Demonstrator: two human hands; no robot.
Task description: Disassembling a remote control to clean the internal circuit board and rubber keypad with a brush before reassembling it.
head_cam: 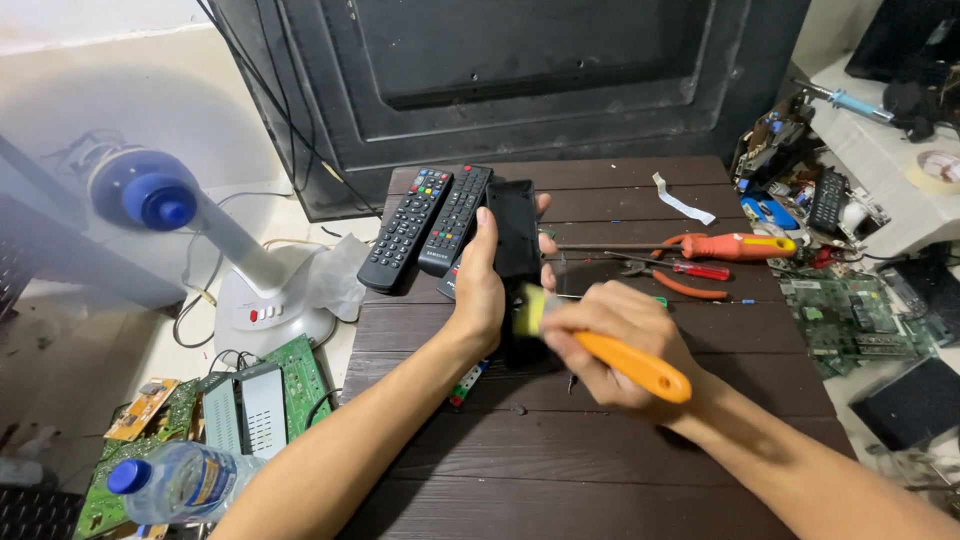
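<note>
two hands busy: a black remote (516, 235) is gripped by the left hand (480, 290), a brush (610, 355) clenched in the right hand (610, 340).

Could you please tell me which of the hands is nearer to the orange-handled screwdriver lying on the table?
Right. The right hand, holding a brush, is just below-left of the screwdriver; the left hand, gripping a black remote, is farther left.

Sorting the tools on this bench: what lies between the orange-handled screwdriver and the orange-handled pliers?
In the head view, a small red-handled screwdriver lies between the orange-handled screwdriver and the orange-handled pliers.
</note>
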